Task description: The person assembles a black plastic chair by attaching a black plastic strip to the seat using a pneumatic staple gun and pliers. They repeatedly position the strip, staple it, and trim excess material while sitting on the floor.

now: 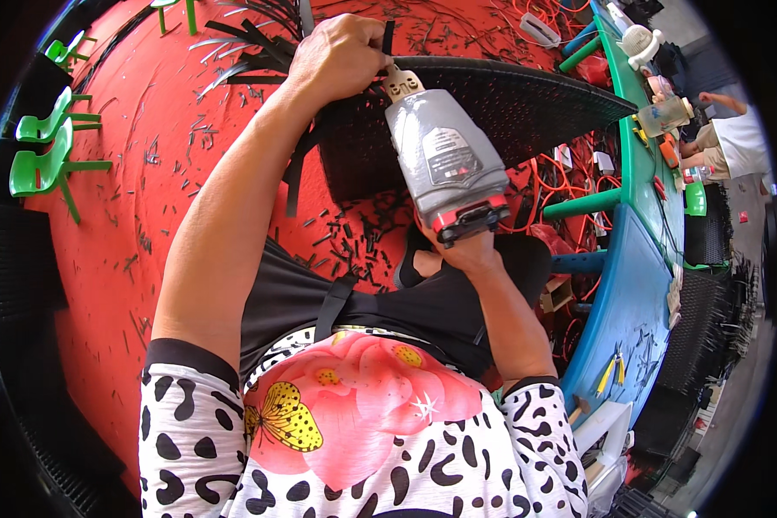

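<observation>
A grey staple gun (pixel 445 142) with a red and black rear end points away from me, its metal nose at the edge of a black woven wicker piece (pixel 535 108). My right hand (pixel 473 250) is closed around the gun from below, the fingers mostly hidden behind its body. At the far end of the wicker edge, close by the gun's nose, my left hand (pixel 341 56) is closed in a pinch on a short black strip (pixel 388 36). Loose black strips (pixel 246 47) fan out to the left of that hand.
Black clippings (pixel 350 255) litter the red floor (pixel 147 250). Green chairs (pixel 47 168) stand at left. To the right are a green table (pixel 639 194) and a blue table (pixel 613 337) with yellow-handled pliers (pixel 611 371). Orange hoses (pixel 570 194) tangle below; another person (pixel 742 142) sits beyond.
</observation>
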Motion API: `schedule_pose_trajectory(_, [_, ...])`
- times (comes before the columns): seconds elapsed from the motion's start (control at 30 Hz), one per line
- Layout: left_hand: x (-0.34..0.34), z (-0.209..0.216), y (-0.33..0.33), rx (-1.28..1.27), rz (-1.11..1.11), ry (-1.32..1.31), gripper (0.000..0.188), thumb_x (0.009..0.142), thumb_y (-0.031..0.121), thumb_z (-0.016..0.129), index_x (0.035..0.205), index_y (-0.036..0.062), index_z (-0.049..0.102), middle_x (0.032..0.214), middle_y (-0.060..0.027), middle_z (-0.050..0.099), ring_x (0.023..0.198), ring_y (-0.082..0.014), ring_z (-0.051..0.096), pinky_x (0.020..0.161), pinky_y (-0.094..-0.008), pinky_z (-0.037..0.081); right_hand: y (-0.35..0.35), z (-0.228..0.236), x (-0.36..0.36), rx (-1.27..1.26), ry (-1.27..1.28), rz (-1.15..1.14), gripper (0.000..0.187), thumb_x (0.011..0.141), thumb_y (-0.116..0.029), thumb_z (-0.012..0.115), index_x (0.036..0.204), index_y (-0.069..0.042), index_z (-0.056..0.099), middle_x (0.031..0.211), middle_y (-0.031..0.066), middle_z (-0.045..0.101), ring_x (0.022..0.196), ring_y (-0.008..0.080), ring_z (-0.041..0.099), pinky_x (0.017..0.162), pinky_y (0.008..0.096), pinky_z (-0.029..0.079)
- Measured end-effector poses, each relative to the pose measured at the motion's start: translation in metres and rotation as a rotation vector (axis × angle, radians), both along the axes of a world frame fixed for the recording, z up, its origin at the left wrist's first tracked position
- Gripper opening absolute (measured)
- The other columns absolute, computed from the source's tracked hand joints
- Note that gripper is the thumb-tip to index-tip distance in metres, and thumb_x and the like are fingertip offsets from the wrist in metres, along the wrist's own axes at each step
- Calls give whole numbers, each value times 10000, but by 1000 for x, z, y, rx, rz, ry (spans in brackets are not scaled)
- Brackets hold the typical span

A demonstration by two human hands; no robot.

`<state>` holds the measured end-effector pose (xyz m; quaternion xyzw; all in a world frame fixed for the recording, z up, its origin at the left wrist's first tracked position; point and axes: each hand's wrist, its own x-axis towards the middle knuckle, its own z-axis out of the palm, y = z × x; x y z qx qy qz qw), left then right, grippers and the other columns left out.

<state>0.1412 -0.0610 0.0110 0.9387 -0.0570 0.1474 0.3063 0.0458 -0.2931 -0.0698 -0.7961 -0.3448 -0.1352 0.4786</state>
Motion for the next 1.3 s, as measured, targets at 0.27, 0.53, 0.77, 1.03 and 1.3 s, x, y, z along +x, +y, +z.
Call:
schedule_pose_trajectory(0.27, [0,-3,3,-69,-8,-42,234,757,192,693,722,-16,591,603,-119,537,573,-216,556,593,-358,441,2,-21,2,-25,-147,8,216,678,-58,728,879,-28,656,779,103,677,698,230,675,646,317,516])
schedule_pose_trajectory(0.53, [-6,8,-4,-89,64,36,205,716,159,729,692,-2,604,627,-178,586,609,-295,608,557,-402,458,1,-33,-3,-26,-21,-7,241,712,-84,717,946,-58,667,908,86,674,839,245,652,770,379,502])
schedule_pose_trajectory(0.77, [-1,2,-2,-41,45,-19,211,721,168,723,692,0,598,636,-185,579,619,-319,599,570,-407,457,3,-46,-6,-83,58,-75,268,744,-124,701,1006,-76,671,1011,94,664,943,295,627,849,428,489])
schedule_pose_trajectory(1.03, [-5,2,-4,-66,24,-101,221,750,166,688,679,-10,574,624,-200,543,603,-339,578,567,-422,444,15,-30,0,48,-174,-3,374,683,-116,767,1025,-18,652,983,121,674,883,261,666,791,369,520])
schedule_pose_trajectory(1.3, [-6,-2,-1,-6,11,-232,248,753,195,680,669,-13,575,601,-206,528,590,-338,572,568,-417,448,22,-26,4,55,-239,-8,430,634,-79,811,1017,21,643,932,131,689,818,230,703,727,306,547])
